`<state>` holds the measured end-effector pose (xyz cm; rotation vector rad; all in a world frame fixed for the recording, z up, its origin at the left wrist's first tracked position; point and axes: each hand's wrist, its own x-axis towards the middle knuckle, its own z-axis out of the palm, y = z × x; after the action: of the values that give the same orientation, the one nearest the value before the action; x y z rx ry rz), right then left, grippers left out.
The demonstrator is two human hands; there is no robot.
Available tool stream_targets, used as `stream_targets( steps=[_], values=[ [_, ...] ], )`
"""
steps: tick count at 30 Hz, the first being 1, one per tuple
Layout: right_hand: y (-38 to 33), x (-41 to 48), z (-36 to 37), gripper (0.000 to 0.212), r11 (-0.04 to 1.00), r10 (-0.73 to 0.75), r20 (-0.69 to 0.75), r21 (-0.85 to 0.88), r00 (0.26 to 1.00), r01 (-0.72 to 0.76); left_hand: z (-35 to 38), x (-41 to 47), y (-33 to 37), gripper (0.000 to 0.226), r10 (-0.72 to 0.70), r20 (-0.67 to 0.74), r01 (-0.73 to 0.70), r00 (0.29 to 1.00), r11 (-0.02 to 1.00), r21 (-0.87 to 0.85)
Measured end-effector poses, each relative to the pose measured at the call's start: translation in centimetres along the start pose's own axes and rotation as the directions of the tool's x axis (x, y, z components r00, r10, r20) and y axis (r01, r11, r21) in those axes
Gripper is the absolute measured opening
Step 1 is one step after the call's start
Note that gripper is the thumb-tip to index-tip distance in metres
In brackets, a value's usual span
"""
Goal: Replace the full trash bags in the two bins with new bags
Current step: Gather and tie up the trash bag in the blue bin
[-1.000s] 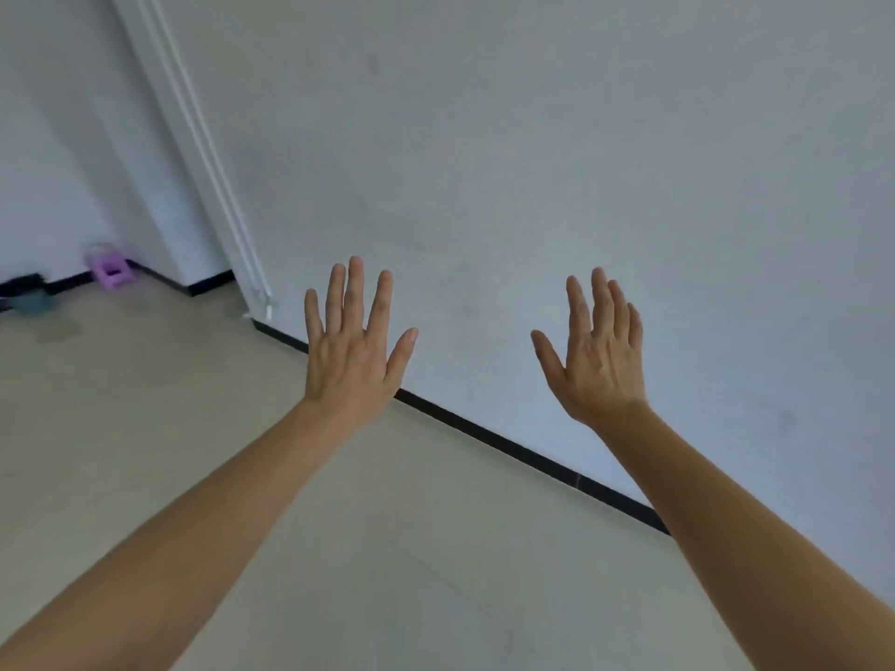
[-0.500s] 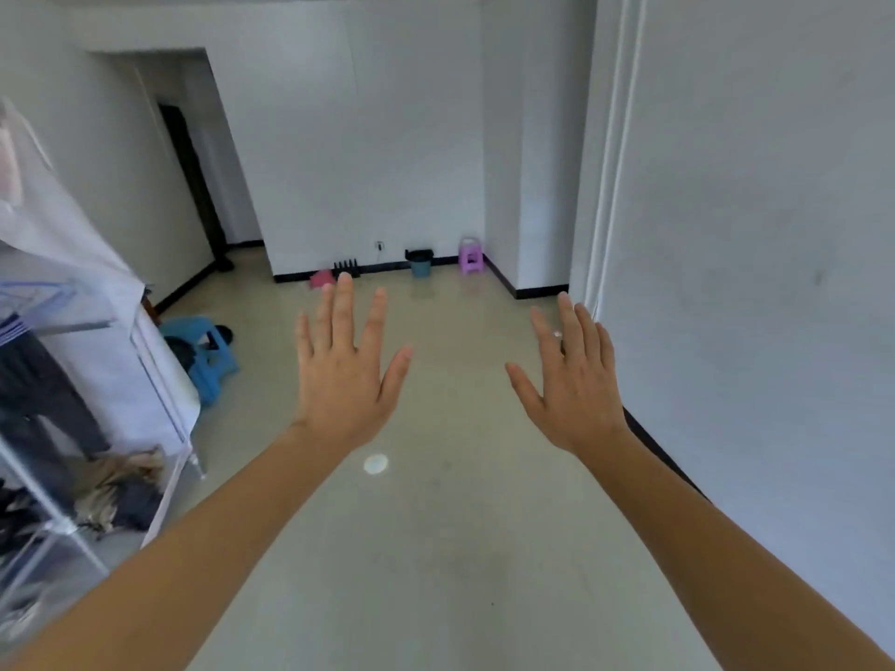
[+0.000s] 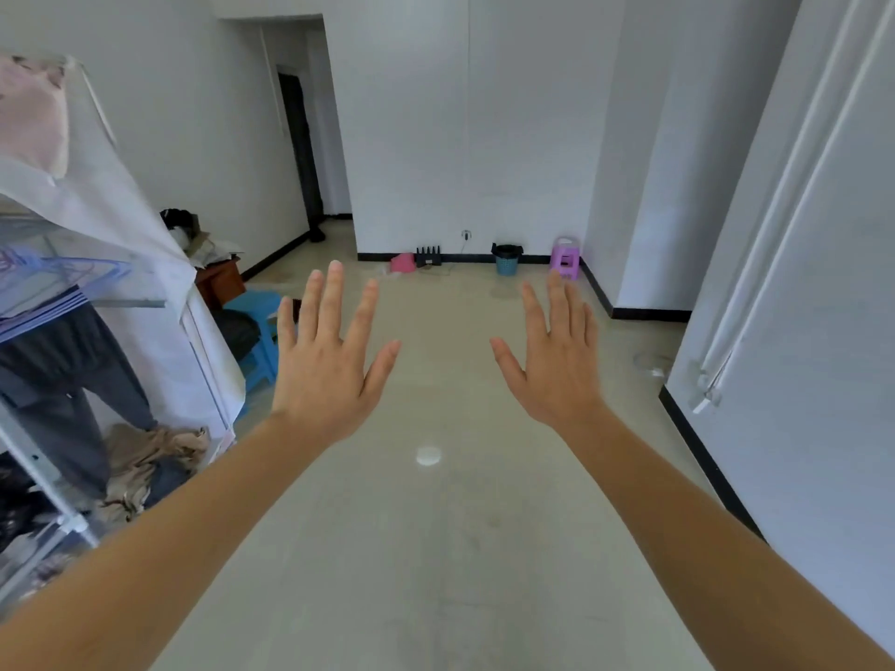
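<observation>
A: Against far wall, on floor (image 3: 436,573): bin (image 3: 505,266). Small, round, teal lattice sides, black bag (image 3: 506,249) folded over rim. Fill level unreadable from this far.

B: Neighbours?

A: Just right of bin, purple stool (image 3: 564,258), moulded plastic, tucked in the corner. Left of bin, black router (image 3: 429,256) with upright antennas, then something pink and rounded, too small to name. All lined up along black skirting (image 3: 532,259).

B: Floor surface?

A: Smooth, pale beige, glossy. Round white light spot (image 3: 428,456) mid-floor, between the forearms.

B: Clutter at the sides?

A: Left: wardrobe rack (image 3: 121,220), white tube frame, white fabric cover pulled back. Dark trousers (image 3: 63,380) hanging inside, crumpled tan and dark clothes (image 3: 145,452) heaped at the bottom. Beyond rack, blue stool (image 3: 259,326), then brown cabinet (image 3: 220,280) with stuff piled on top. Right: plain white wall, slim white conduit (image 3: 712,380) running down it.

B: Hands?

A: Both raised ahead on outstretched bare arms, backs toward camera. Left hand (image 3: 329,370): fingers straight, spread wide, holding nothing. Right hand (image 3: 557,370): fingers straight, closer together, thumb out, holding nothing. Both well apart from bin, touching nothing.
</observation>
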<state>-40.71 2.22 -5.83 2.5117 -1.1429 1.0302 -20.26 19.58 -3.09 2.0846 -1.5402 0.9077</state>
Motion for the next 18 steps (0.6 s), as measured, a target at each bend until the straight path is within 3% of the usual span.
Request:
stream_targets(
  steps=[4, 8, 18],
  values=[
    [-1.2, 7.7, 9.5, 0.074, 0.996, -0.088, 0.059, 0.038, 0.994, 0.086, 7.6, 4.7, -5.4, 0.067, -0.113, 0.017, 0.113, 0.993, 0.993, 0.027],
    [-2.1, 15.8, 18.8, 0.074, 0.988, -0.152, 0.072, 0.013, 0.986, 0.152, 15.6, 10.0, -11.2, 0.068, -0.141, 0.022, 0.140, 0.990, 0.989, 0.045],
    [0.5, 36.4, 34.9, 0.074, 0.994, -0.105, 0.056, -0.021, 0.993, 0.106, 32.9, 29.6, -21.0, 0.069, -0.126, 0.102, 0.125, 0.987, 0.992, 0.025]
  ],
)
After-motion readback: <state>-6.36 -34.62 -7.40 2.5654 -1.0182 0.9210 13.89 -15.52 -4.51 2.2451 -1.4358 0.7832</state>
